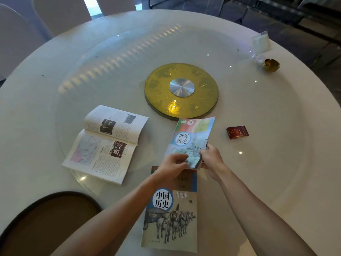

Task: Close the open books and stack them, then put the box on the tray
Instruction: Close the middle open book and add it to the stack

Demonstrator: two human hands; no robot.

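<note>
A closed book with a pale blue cover [190, 137] is held above the table, tilted. My left hand [173, 164] grips its near edge and my right hand [212, 159] holds its near right corner. Below them a closed book with horses on the cover [171, 220] lies flat near the table's front. An open book [105, 143] lies face up to the left. A small dark red box [237, 132] rests on the table to the right. A dark oval tray [46, 222] sits at the front left, with nothing on it.
The round white table [276, 163] carries a glass turntable with a yellow hub [181, 89] at its centre. A small amber bowl [272, 65] and a clear plastic packet [260, 43] sit at the far right. Chairs stand behind the table.
</note>
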